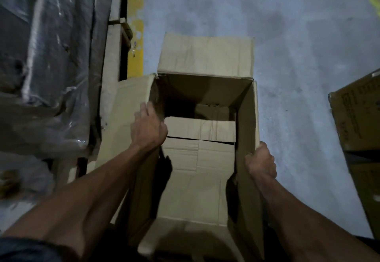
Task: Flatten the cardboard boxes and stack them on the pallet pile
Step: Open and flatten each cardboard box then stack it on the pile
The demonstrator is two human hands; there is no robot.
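Observation:
An open brown cardboard box [205, 56] stands on the concrete floor in the middle of the head view, its top flaps spread outward and its inside dark. My left hand [147, 127] rests on the box's left wall near the top edge, fingers curled over the rim. My right hand [261, 162] grips the right wall, fingers wrapped around its edge. A loose flap [200, 129] lies across the opening between my hands. The box's bottom is mostly hidden in shadow.
A pallet load wrapped in plastic film [51, 56] rises at the left, touching the box's left flap. A yellow floor stripe [135, 45] runs beside it. Another printed cardboard box [357, 117] stands at the right edge. Grey concrete floor [298, 35] stretches beyond.

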